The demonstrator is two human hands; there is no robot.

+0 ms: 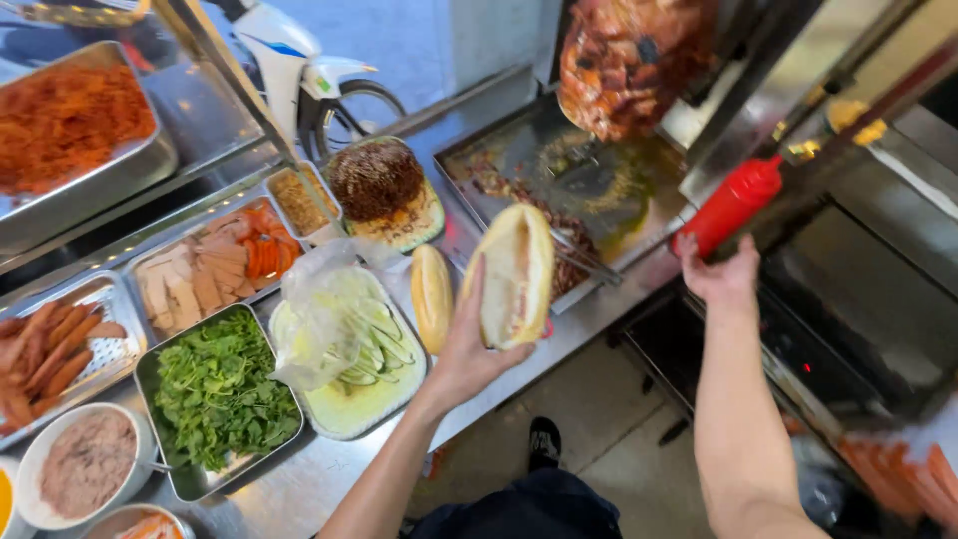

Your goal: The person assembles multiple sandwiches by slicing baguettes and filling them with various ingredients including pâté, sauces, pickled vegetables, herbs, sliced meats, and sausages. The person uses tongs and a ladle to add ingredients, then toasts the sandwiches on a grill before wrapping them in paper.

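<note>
Street sandwich stall: topping trays (215, 265), meat spit (629, 60).

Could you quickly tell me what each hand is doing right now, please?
Left hand: closed around a split bread roll, held above the counter.
Right hand: gripping the base of the red squeeze bottle.

Scene is brightly and evenly lit by daylight, strongest from the upper left. Glare shows on the steel desk (299, 489) and on the greasy drip tray (599, 190). Shadows are soft and short. Wide-angle distortion bends lines near the edges. The lower right corner is blurred and dim.
</note>
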